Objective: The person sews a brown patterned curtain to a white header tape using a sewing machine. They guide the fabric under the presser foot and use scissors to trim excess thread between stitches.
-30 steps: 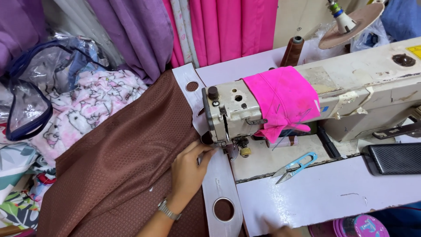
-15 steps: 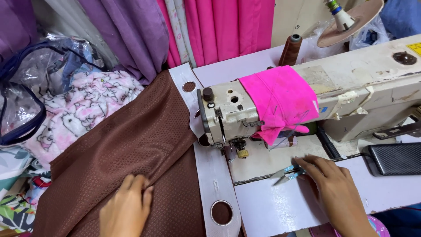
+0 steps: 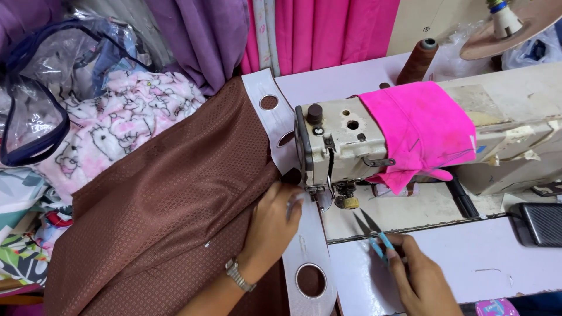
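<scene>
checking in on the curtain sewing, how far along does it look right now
Looks done: the brown fabric already carries the white eyelet tape along its edge. In hand: the left hand presses that edge down by the presser foot of the sewing machine, while the right hand holds blue thread snips, blades open. Left: probably the thread cut; none shows clearly.

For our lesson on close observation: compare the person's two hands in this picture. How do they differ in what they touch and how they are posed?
The left hand lies palm-down on the brown fabric and white eyelet tape beside the needle; the right hand rests on the white table. The left hand grips nothing and wears a wristwatch; the right hand pinches blue thread snips, blades open. Both are near the sewing machine.
</scene>
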